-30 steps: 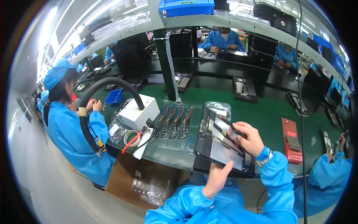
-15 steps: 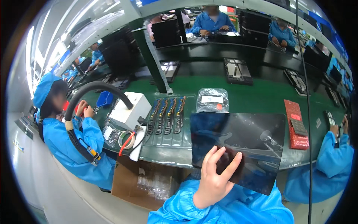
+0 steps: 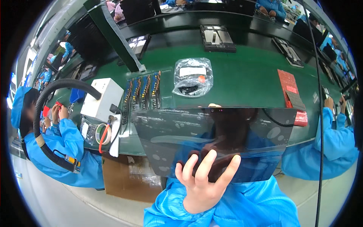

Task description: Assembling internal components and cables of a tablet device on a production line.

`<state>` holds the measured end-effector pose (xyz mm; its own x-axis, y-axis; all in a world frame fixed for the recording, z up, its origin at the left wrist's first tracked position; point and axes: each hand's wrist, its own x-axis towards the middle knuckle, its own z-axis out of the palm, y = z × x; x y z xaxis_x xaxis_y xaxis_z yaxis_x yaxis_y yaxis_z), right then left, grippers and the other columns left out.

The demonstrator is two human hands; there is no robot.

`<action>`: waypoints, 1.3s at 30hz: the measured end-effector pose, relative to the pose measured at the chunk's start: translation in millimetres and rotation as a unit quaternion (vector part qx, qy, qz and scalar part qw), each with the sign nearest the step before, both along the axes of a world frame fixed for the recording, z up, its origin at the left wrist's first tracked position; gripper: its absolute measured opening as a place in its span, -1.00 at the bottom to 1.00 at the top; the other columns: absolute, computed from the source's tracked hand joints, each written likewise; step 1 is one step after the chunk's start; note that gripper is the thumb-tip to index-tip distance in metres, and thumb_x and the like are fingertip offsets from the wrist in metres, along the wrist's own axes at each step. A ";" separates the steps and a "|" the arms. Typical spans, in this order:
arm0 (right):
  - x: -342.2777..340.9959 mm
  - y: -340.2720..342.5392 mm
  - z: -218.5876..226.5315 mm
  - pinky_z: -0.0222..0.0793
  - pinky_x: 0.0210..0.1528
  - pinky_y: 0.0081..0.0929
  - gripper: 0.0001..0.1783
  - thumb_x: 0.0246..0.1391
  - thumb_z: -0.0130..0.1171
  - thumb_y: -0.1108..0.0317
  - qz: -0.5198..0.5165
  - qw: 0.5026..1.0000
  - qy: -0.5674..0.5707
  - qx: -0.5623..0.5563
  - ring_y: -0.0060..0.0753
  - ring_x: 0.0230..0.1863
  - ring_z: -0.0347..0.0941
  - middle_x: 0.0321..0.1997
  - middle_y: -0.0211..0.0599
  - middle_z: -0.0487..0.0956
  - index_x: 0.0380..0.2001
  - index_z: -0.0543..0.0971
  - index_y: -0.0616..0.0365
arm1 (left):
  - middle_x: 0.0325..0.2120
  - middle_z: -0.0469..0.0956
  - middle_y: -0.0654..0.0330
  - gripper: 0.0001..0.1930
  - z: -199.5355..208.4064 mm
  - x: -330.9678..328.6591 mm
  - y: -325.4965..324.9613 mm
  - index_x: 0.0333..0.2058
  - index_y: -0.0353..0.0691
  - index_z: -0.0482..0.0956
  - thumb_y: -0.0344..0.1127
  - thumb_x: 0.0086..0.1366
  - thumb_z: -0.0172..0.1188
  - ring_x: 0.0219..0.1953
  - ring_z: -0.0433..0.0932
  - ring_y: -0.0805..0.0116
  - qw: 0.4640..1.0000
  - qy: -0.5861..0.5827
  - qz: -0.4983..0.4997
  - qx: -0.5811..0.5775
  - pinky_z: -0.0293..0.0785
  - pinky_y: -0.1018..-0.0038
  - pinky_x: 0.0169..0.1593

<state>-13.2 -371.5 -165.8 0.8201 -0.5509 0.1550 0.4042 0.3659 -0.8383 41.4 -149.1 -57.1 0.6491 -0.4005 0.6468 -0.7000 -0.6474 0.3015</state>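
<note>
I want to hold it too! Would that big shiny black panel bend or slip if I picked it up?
Probably stiff: the black panel stays flat though the left hand props it from below. Its glossy face mirrors the room, so it may be slippery and show smudges. It looks thin and wide, so it is likely fragile if dropped.

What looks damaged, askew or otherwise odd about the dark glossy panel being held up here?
No cracks show on the dark glossy rectangular panel. It carries pale blotches, possibly reflections or bubbles, at its left and right ends. The left hand spreads its fingers over the lower edge. The right hand is hidden.
</note>
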 end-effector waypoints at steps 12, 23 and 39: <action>-38.1 -11.3 9.6 0.24 -0.02 -0.60 -0.58 -0.02 -0.06 0.56 -0.049 0.997 0.034 0.054 -0.41 -0.01 0.35 0.12 -0.18 0.32 -0.02 0.42 0.22 | -0.08 0.24 0.24 -0.49 -9.3 -9.5 4.4 -0.20 0.52 0.50 -0.30 -0.14 0.37 0.03 0.14 0.04 0.998 -0.022 0.009 0.051 -0.03 0.04 0.12; 50.0 -13.3 41.1 0.23 0.00 -0.60 -0.59 -0.02 -0.06 0.55 0.024 0.993 -0.046 0.103 -0.40 0.00 0.34 0.14 -0.18 0.31 -0.02 0.42 0.22 | -0.12 0.32 0.28 -0.62 -2.7 9.6 9.9 -0.26 0.41 0.56 -0.23 -0.12 0.22 -0.02 0.18 0.19 0.999 -0.024 -0.018 -0.017 -0.06 0.14 0.13; 133.8 10.5 150.8 0.26 -0.02 -0.49 -0.60 -0.09 -0.13 0.61 0.016 0.843 -0.032 -0.537 -0.34 -0.02 0.38 0.08 -0.19 0.38 -0.10 0.44 0.30 | -0.11 0.42 0.08 -0.67 -33.5 47.2 -39.8 -0.07 -0.30 0.37 -0.41 0.16 0.07 -0.06 0.39 0.32 0.757 0.486 -0.316 -0.303 0.32 0.49 -0.06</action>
<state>120.7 -361.0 -15.0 0.8035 -0.0429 0.5938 0.4649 -0.5779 -0.6708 88.6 -188.8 -90.6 0.7383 -0.6509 0.1765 -0.0695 0.1869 0.9799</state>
